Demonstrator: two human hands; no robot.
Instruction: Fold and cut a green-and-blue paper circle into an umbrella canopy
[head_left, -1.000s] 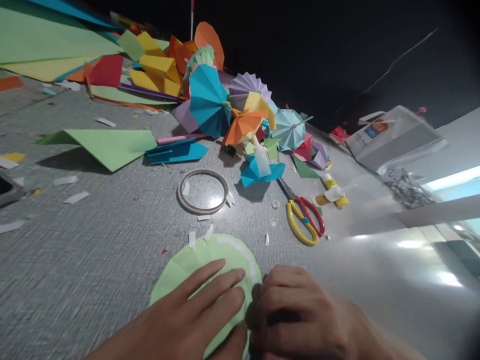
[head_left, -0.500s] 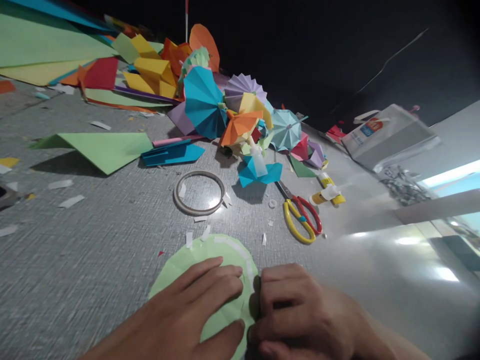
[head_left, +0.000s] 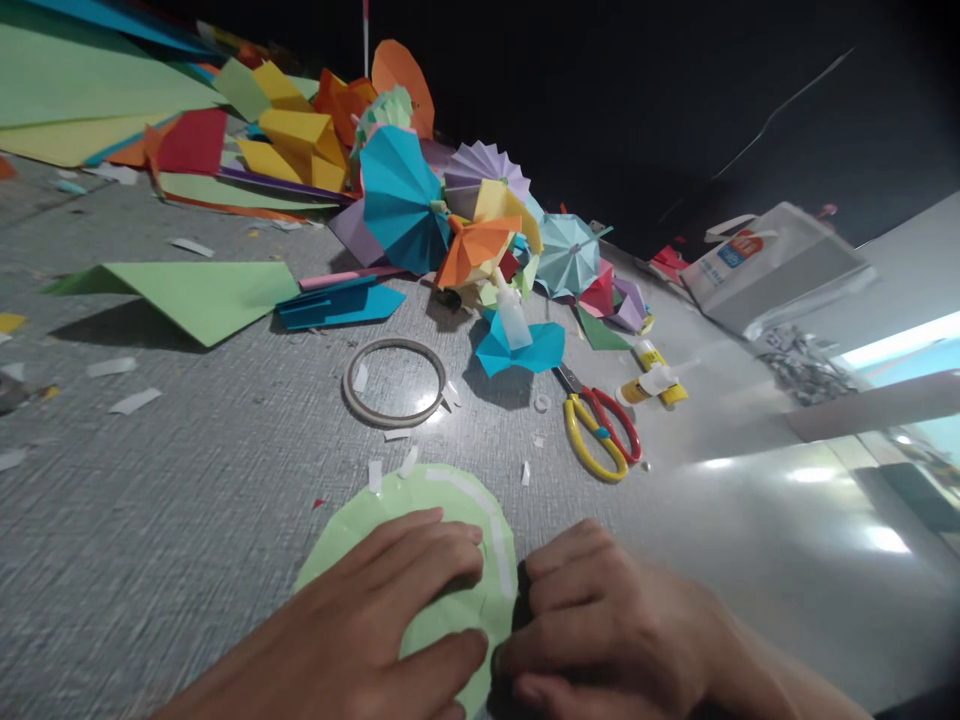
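Observation:
A pale green pleated paper circle [head_left: 450, 505] lies flat on the grey textured tabletop [head_left: 165, 500], with a white strip running along its far right rim [head_left: 480, 515]. My left hand [head_left: 360, 610] rests on it with the fingers spread, pressing it down. My right hand [head_left: 600, 625] is curled at the circle's right edge, pinching the paper between its fingers. The hands hide the near part of the circle.
Past the circle lie a ring of narrow tape [head_left: 394, 383], yellow-and-red scissors [head_left: 598, 435] and a glue stick [head_left: 651, 380]. Behind them is a heap of colourful paper umbrellas [head_left: 405, 200], with loose sheets at the far left. White paper scraps are scattered about. A plastic bag [head_left: 772, 265] sits far right.
The whole scene has shifted slightly left and up in view. The fingers of my left hand have drawn back a little from the white strip, and my right hand still pinches the edge.

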